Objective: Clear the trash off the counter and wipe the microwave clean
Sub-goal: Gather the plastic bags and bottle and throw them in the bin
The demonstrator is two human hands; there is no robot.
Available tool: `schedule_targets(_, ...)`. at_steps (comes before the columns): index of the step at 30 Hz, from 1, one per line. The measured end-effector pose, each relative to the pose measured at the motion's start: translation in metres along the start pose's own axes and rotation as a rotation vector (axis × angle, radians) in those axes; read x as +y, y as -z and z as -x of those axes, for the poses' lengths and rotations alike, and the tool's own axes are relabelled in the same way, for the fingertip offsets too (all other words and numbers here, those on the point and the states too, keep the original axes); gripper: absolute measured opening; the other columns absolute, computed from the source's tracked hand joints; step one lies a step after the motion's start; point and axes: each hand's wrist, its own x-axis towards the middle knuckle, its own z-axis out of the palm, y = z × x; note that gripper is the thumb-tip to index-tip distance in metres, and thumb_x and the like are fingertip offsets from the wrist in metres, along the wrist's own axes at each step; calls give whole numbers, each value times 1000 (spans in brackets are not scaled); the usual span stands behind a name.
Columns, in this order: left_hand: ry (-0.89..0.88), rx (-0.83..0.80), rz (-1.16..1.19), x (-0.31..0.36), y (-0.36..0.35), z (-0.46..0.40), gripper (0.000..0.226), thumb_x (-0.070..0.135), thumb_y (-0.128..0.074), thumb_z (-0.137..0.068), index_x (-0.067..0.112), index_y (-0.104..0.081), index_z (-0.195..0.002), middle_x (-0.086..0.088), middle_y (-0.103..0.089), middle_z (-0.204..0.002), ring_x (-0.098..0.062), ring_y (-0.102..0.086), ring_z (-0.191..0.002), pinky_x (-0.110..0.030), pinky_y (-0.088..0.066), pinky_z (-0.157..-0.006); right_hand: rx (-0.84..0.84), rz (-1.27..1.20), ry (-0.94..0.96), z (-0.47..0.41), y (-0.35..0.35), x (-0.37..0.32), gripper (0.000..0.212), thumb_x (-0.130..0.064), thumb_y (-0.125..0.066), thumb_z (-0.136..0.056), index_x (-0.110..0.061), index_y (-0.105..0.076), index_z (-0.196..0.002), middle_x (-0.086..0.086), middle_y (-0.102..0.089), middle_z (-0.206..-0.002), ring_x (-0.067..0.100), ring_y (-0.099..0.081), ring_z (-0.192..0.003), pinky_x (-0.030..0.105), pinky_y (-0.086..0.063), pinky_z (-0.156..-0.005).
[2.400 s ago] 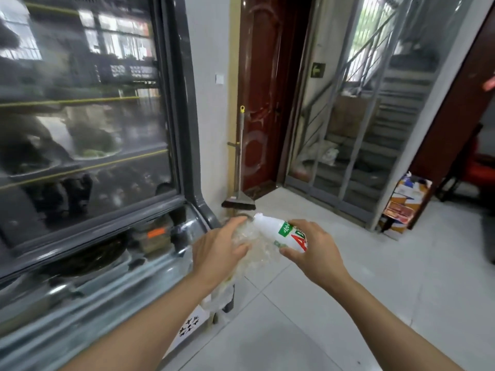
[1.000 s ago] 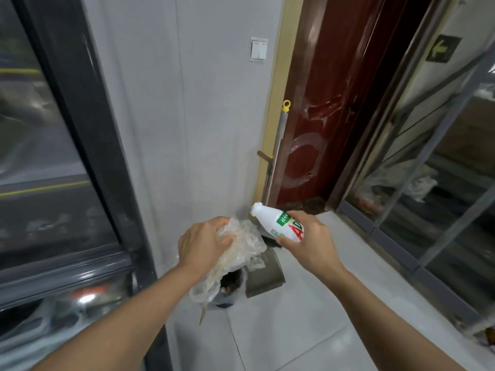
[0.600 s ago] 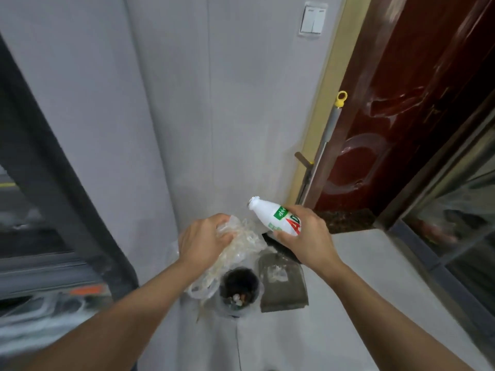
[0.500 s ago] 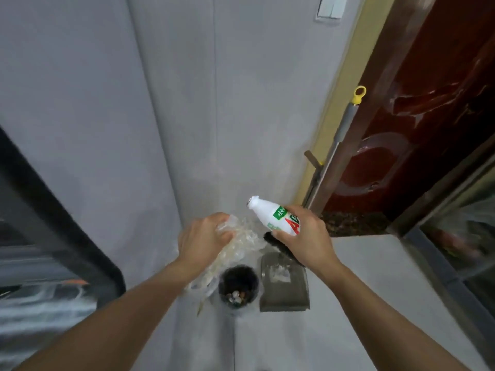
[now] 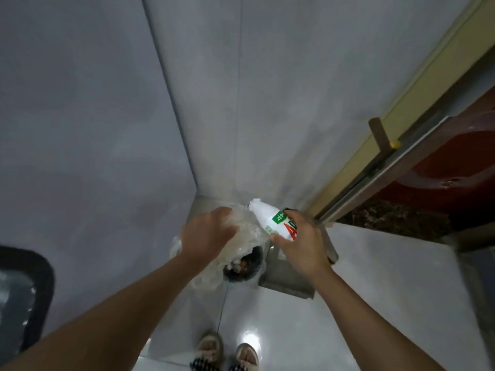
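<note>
My left hand (image 5: 207, 236) grips a crumpled clear plastic bag (image 5: 247, 234) that hangs down over a small round trash bin (image 5: 245, 266) on the floor in the wall corner. My right hand (image 5: 301, 243) holds a white drink bottle (image 5: 270, 218) with a green and red label, its neck pointing up and left, just above the bin. Part of the bin's opening is covered by the bag. The counter and microwave are out of view.
A grey dustpan (image 5: 289, 277) lies on the floor right of the bin, its long metal handle (image 5: 375, 175) leaning along the yellow door frame (image 5: 401, 103). A red door (image 5: 460, 162) is at the right. A dark cabinet corner (image 5: 24, 290) shows at left. My feet (image 5: 225, 354) are below.
I have stepped closer to the corner and my head has tilted down. The bin now sits directly under both hands, and my feet have come into view. Both hands keep their grips.
</note>
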Motion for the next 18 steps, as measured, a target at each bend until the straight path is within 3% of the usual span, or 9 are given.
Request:
schedule_targets(3, 23, -18, 29, -22, -42, -21, 43, 53, -54, -84, 37, -53, -124, 6, -67, -106, -16, -63, -93, -21, -34, -70, -39, -35, -69, -25, -36, 27, 54, -29, -75, -76, -18, -54, -124, 4, -62, -114, 21, -59, -98, 38, -54, -81)
schedule_targets(7, 29, -61, 67, -51, -99, -48, 44, 50, -54, -86, 37, -49, -128, 5, -66, -109, -18, -61, -95, -22, -32, -72, -34, -35, -135, -50, -84, 61, 55, -31, -74, -78, -19, -51, -127, 2, -61, -117, 13, -54, -92, 23, -42, -73)
schedule_targets(9, 29, -94, 52, -68, -138, -67, 47, 49, -53, -87, 38, -45, -131, 4, -65, -113, -20, -60, -101, -25, -34, -74, -48, -41, -170, -65, -116, 83, 54, -31, -73, -79, -19, -51, -127, 2, -60, -117, 11, -50, -90, 21, -41, -73)
schedule_targets(13, 0, -165, 59, -99, -214, -96, 54, 46, -55, -88, 35, -38, -138, 4, -60, -121, -19, -57, -108, -29, -43, -87, -50, -55, -239, -90, -175, 130, 54, -31, -73, -78, -18, -51, -126, 3, -58, -116, 16, -54, -96, 29, -49, -81)
schedule_targets(18, 37, -186, 102, -131, -303, -110, 59, 43, -59, -86, 36, -34, -139, 2, -60, -119, -20, -56, -107, -31, -46, -86, -46, -55, -281, -109, -238, 187, 58, -31, -73, -78, -15, -48, -128, 6, -57, -118, 21, -56, -103, 40, -53, -88)
